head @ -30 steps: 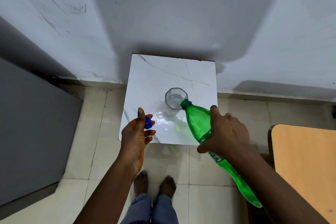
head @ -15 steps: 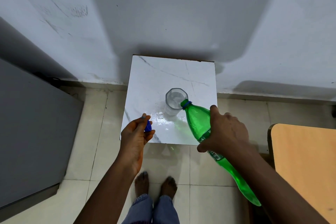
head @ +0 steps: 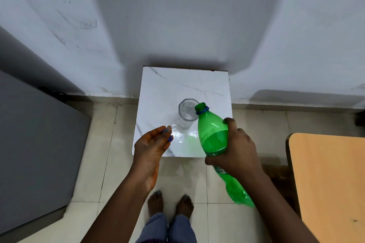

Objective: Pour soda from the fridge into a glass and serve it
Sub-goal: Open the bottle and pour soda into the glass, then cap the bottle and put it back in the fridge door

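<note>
Soda bottle (head: 214, 140) is gripped by right hand (head: 240, 150), neck tilted at glass (head: 187, 111) rim; pour step, prob. near done. Cap (head: 169, 138) is pinched in left hand (head: 153, 147) beside glass; recapping needed next.

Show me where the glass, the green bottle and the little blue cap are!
glass (head: 186, 113), head view, on its inner wall.
green bottle (head: 212, 134), head view, on its upper body.
blue cap (head: 169, 139), head view, on the edge showing between the left hand's fingers.
</note>
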